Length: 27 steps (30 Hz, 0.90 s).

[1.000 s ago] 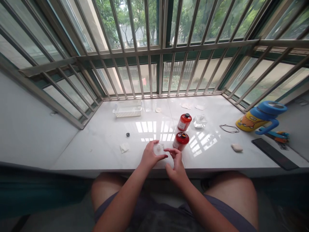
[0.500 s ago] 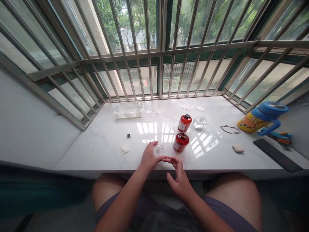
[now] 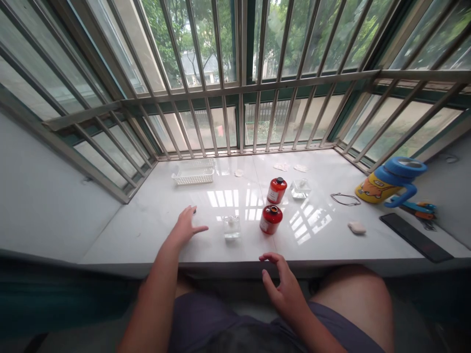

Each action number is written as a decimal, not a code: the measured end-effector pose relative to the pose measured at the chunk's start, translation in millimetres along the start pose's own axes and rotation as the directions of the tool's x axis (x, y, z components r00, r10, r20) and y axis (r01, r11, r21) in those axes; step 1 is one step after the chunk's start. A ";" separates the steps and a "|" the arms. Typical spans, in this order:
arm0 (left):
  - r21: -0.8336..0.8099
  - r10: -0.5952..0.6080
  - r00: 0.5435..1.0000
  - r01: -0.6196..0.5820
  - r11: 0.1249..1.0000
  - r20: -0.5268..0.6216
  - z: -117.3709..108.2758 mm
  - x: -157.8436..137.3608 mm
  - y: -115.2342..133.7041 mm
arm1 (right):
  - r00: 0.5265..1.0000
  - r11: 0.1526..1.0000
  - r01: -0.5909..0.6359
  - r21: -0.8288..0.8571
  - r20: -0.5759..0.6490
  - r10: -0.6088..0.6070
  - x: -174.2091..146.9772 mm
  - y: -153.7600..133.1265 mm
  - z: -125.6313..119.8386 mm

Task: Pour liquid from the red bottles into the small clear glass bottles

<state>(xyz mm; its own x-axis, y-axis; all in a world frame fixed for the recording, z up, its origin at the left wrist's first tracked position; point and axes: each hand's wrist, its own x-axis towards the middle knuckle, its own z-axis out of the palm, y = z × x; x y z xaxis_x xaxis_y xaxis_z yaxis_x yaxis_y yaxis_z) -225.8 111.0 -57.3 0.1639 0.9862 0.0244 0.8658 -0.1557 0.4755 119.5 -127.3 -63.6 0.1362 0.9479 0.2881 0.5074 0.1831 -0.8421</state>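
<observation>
My left hand (image 3: 184, 228) is over the counter, thumb and fingers apart. Its fingertips are at a small black cap (image 3: 195, 211), mostly hidden behind them; I cannot tell whether they touch it. At the counter's front edge, my right hand (image 3: 285, 284) hangs with fingers curved and spread, holding nothing. Between the hands stands a clear square container (image 3: 231, 229) with something whitish at its top. To its right is a red bottle (image 3: 271, 220) without a cap, its mouth uncovered. Just behind that stands a second red bottle (image 3: 276, 191) with a black cap on.
Another clear container (image 3: 300, 189) stands beside the capped bottle. A white basket (image 3: 194, 174) is at the back left. On the right are a cord loop (image 3: 345, 199), a beige item (image 3: 356, 228), a blue-and-yellow bottle (image 3: 384, 181) and a black phone-like slab (image 3: 414, 236). Window bars line the back.
My left hand has moved left from the clear container to the black cap, covering the white tissue's spot. My right hand has drawn slightly back toward me. The view has shifted a little.
</observation>
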 end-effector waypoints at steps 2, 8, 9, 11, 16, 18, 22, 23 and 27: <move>-0.002 -0.031 0.998 0.031 1.000 -0.054 -6.0 11.7 -6.0 | 1.000 1.000 0.023 -0.004 -0.002 -0.023 -0.6 -3.1 1.0; -0.097 -0.089 0.989 0.078 0.992 -0.115 -10.5 37.4 3.5 | 0.996 0.996 0.084 -0.016 0.022 -0.083 -2.2 -6.1 1.5; -0.126 -0.097 0.987 0.081 0.989 -0.127 -12.0 38.3 7.1 | 0.995 0.996 0.093 -0.017 0.028 -0.092 -1.4 -6.6 0.1; -0.200 -0.122 0.980 0.090 0.976 -0.155 -14.3 35.1 18.3 | 0.993 0.993 0.116 -0.028 0.029 -0.115 2.6 -9.3 -3.8; -0.503 -0.140 0.980 0.051 0.863 -0.141 -1.8 -14.5 93.2 | 0.947 0.941 0.320 -0.111 0.000 -0.322 27.7 -30.3 -14.7; -0.871 -0.052 0.998 0.062 0.488 0.042 9.5 -47.3 139.1 | 0.919 0.910 0.385 -0.151 -0.030 -0.394 40.6 -41.9 -17.5; -0.943 0.124 0.935 0.330 0.038 0.332 26.5 -99.9 214.1 | 0.868 0.863 0.467 -0.192 -0.090 -0.489 58.9 -57.8 -22.8; -0.930 0.131 0.924 0.366 -0.027 0.360 28.9 -106.7 224.4 | 0.860 0.857 0.477 -0.194 -0.095 -0.501 61.4 -58.9 -25.1; -0.915 0.192 0.908 0.394 -0.085 0.373 38.5 -110.0 235.6 | 0.856 0.848 0.475 -0.234 -0.099 -0.506 72.0 -51.4 -40.3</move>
<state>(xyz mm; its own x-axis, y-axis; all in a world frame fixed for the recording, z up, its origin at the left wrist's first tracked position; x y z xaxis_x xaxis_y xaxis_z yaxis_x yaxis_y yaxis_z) -21.6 -36.3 18.2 0.4911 0.8442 -0.2147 -0.4414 0.4536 0.7742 137.5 -79.0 18.8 -0.0557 0.6932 0.7186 0.6945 0.5440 -0.4709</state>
